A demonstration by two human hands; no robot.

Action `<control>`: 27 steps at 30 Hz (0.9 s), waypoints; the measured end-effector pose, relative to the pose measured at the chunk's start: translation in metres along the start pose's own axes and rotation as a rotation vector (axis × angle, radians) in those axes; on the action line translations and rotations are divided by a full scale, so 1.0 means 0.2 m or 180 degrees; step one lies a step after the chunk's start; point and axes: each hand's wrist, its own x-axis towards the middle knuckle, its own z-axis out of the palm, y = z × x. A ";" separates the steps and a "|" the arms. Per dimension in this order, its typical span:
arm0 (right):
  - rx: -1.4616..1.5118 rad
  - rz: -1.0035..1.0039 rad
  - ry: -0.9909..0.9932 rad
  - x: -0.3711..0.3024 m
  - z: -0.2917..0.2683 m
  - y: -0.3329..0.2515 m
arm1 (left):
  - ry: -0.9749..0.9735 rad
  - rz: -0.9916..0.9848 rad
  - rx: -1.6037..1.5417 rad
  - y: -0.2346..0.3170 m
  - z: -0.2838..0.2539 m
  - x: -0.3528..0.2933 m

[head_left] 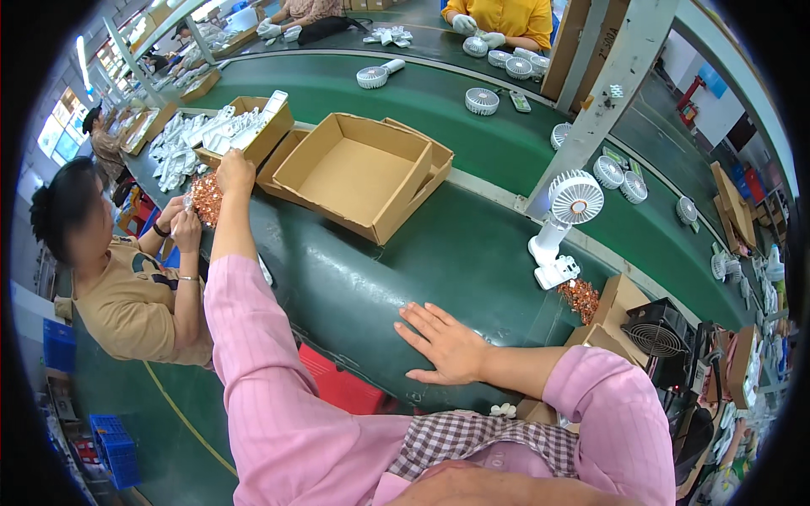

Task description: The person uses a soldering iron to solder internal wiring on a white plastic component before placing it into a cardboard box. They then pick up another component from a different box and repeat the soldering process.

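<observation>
The left hand (234, 171) reaches to the far left edge of the green conveyor belt (439, 253), fingers closing on a heap of small copper-coloured parts (207, 198), while the right hand (443, 344) lies flat and empty on the near edge.

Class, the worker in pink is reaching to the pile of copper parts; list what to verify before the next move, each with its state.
1. Left hand at the copper parts pile: ok.
2. Parts held in its fingers: cannot tell.
3. Right hand flat on the green belt, holding nothing: ok.
4. Co-worker's hands clear of the pile: not ok, they touch it.
5. Open cardboard box empty: ok.
</observation>
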 end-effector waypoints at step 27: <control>-0.0029 0.0615 -0.0482 -0.78 -0.41 -0.74 | 0.0077 0.1600 -0.2325 0.45 -1.44 -2.16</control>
